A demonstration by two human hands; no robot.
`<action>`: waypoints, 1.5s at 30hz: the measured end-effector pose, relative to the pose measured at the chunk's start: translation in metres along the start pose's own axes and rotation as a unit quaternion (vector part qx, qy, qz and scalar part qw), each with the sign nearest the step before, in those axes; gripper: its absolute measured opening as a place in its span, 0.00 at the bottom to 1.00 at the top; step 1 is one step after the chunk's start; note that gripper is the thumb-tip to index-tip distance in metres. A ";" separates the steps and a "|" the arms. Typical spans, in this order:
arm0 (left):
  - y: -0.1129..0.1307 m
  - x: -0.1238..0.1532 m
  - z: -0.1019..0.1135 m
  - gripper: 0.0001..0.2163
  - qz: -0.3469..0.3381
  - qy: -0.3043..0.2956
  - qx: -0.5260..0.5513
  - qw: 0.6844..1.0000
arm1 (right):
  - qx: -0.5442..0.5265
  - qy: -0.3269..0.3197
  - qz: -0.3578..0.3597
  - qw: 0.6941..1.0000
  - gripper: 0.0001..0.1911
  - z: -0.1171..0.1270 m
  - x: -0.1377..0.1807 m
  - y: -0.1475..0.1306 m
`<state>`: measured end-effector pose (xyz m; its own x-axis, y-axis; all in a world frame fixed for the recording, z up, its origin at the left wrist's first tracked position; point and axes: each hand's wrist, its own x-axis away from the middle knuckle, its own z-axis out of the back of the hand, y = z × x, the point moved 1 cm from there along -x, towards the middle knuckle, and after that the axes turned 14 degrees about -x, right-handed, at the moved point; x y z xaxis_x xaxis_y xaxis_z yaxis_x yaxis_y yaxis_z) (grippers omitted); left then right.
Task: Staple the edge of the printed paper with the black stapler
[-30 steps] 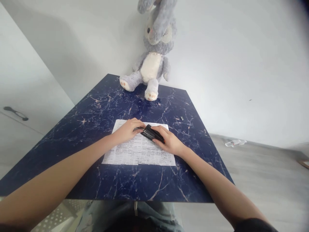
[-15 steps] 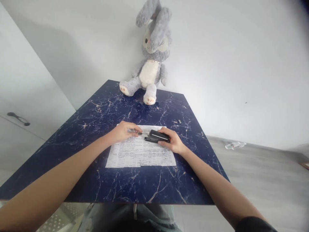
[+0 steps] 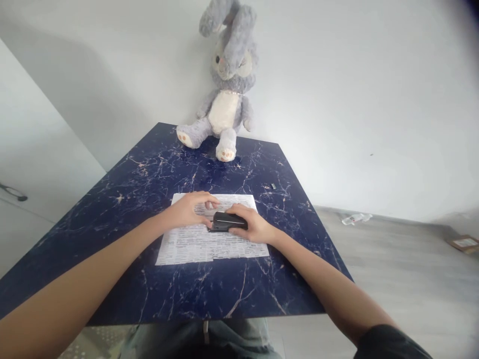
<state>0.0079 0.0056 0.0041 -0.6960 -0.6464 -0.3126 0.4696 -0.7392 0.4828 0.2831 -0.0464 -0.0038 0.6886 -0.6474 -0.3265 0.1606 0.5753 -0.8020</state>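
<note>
A black stapler (image 3: 229,221) lies low over the printed sheets (image 3: 187,247), its nose pointing left. My right hand (image 3: 253,225) is wrapped round its rear end, fingers on top and thumb along the near side. At the nose, my left hand (image 3: 189,209) has its fingers curved and apart from the thumb. That thumb tip reaches the stapler's front end, though whether it presses on it I cannot tell. The sheets lie side by side or overlapping on the dark blue marbled table (image 3: 179,294), partly hidden under both hands.
A grey plush rabbit (image 3: 224,109) sits at the table's far edge against the wall. A small dark piece (image 3: 273,186) lies on the table, right of the sheets. On the floor to the right are a clear plastic item (image 3: 356,219) and a brown box (image 3: 464,243).
The stapler has moved left and nearer to me with my right hand, and its parts are closer together. My left fingers have spread from a pinch near a thin piece at its nose.
</note>
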 end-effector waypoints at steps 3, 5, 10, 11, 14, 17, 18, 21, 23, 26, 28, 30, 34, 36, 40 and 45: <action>-0.009 0.001 0.008 0.19 0.040 0.048 -0.007 0.998 | 0.028 -0.065 -0.036 0.997 0.14 0.019 0.002 0.001; -0.011 0.001 0.009 0.15 0.051 0.066 -0.002 0.997 | 0.041 -0.105 -0.060 0.992 0.10 0.044 0.013 0.002; -0.007 0.000 0.002 0.11 0.043 0.045 0.008 0.998 | 0.014 -0.151 -0.148 0.977 0.30 0.124 0.067 0.017; -0.007 0.000 0.001 0.11 0.041 0.044 0.008 0.998 | 0.021 -0.110 -0.154 0.982 0.35 0.137 0.077 0.023; -0.006 0.000 0.000 0.12 0.047 0.045 0.006 0.998 | 0.083 0.019 -0.157 0.984 0.36 0.154 0.091 0.044; -0.006 0.000 0.001 0.13 0.057 0.040 0.010 0.998 | 0.203 0.065 -0.195 0.957 0.44 0.138 0.084 0.068; -0.005 0.000 0.001 0.13 0.057 0.040 0.010 0.998 | 0.242 0.054 -0.219 0.944 0.49 0.130 0.079 0.075; 0.002 0.000 0.001 0.13 0.046 0.067 0.013 0.997 | 0.301 0.007 -0.270 0.914 0.53 0.107 0.060 0.087; 0.009 0.000 0.002 0.12 0.038 0.117 0.004 0.992 | 0.309 -0.016 -0.263 0.914 0.52 0.097 0.043 0.085; 0.020 0.001 0.007 0.11 0.050 0.235 -0.037 0.970 | 0.293 -0.068 -0.205 0.931 0.50 0.081 0.008 0.077; 0.026 0.005 0.014 0.11 0.066 0.311 -0.072 0.945 | 0.276 -0.098 -0.163 0.942 0.49 0.064 -0.025 0.072; 0.029 0.009 0.025 0.10 0.067 0.374 -0.113 0.918 | 0.268 -0.102 -0.138 0.948 0.48 0.041 -0.063 0.070; 0.024 0.017 0.048 0.07 0.030 0.467 -0.219 0.857 | 0.256 -0.107 -0.111 0.954 0.45 -0.011 -0.136 0.064; 0.018 0.019 0.056 0.06 0.008 0.482 -0.270 0.834 | 0.248 -0.115 -0.098 0.957 0.44 -0.031 -0.162 0.059; 0.008 0.021 0.061 0.05 0.009 0.480 -0.314 0.819 | 0.238 -0.128 -0.067 0.960 0.37 -0.050 -0.185 0.049; 0.013 0.019 0.054 0.06 0.023 0.449 -0.276 0.849 | 0.250 -0.110 -0.074 0.959 0.32 -0.040 -0.159 0.050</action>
<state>-0.0286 -0.0058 0.0482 -0.0916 -0.3764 -0.9219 0.8406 -0.5256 0.1310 0.1536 0.0655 -0.0118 0.7559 -0.6510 -0.0695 0.5497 0.6887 -0.4728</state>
